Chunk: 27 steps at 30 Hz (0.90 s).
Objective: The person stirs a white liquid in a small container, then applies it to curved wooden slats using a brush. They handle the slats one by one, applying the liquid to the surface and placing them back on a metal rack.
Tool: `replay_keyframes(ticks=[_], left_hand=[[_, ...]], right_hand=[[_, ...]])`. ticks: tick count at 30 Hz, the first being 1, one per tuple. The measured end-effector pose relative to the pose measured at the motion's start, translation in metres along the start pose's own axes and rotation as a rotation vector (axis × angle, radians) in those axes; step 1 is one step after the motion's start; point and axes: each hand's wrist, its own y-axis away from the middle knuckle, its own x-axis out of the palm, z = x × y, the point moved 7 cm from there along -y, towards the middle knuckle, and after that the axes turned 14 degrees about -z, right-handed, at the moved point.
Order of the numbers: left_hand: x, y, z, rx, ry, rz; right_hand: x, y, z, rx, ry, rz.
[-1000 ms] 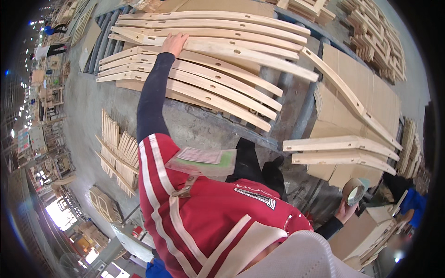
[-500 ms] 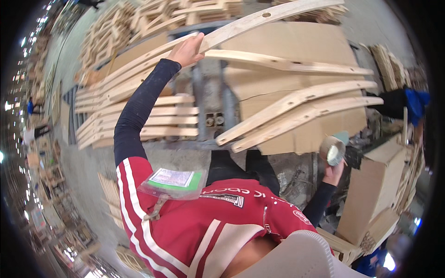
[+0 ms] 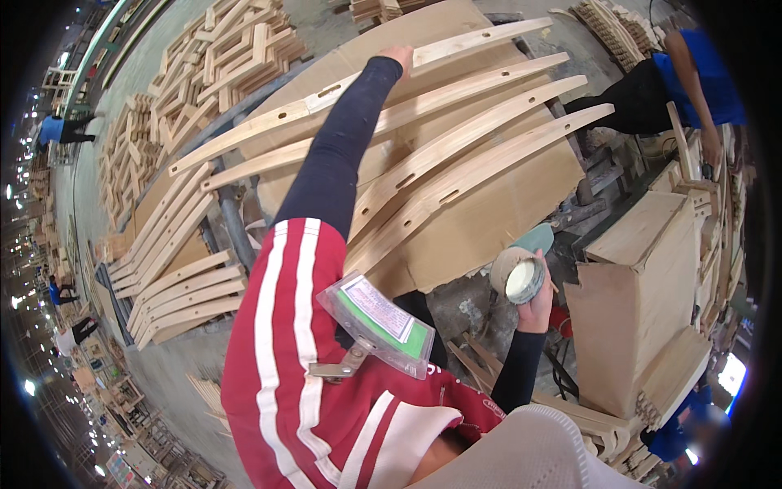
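Note:
My left hand [image 3: 399, 57] reaches far over the table and closes on the far edge of a long curved wooden piece [image 3: 456, 49] with oval slots. That piece lies on the cardboard sheet [image 3: 489, 236]. More curved wooden pieces [image 3: 481, 151] of the same shape lie nearer to me, side by side. Close to my body, my right hand [image 3: 538, 306] grips a round cup [image 3: 515, 275] with white stuff inside. Behind the cup a flat teal piece [image 3: 535, 238] sticks out; I cannot make out what it is.
At the left lie more curved wooden pieces [image 3: 187, 297] in rows. Stacked wooden frames [image 3: 220, 73] stand beyond the table. A cardboard box [image 3: 627, 301] is on my right. Past it, a person in a blue shirt [image 3: 705, 77] reaches down toward other wood.
The wooden piece in my left hand has come down from above the table onto the cardboard, beside the others. My view has turned, and the cup remains in my right hand.

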Motion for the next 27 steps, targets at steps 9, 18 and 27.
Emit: replay_keyframes(ticks=[9, 18, 27], left_hand=[[0.027, 0.054, -0.010, -0.206, 0.133, 0.115], [-0.063, 0.309, -0.034, -0.322, 0.850, -0.435], [-0.148, 0.623, -0.046, -0.772, 1.538, -0.652]], right_hand=[[-0.008, -0.027, 0.021, -0.034, 0.036, -0.028], [0.051, -0.053, 0.015, -0.041, 0.161, 0.144], [0.154, -0.015, -0.095, -0.058, 0.339, 0.407]])
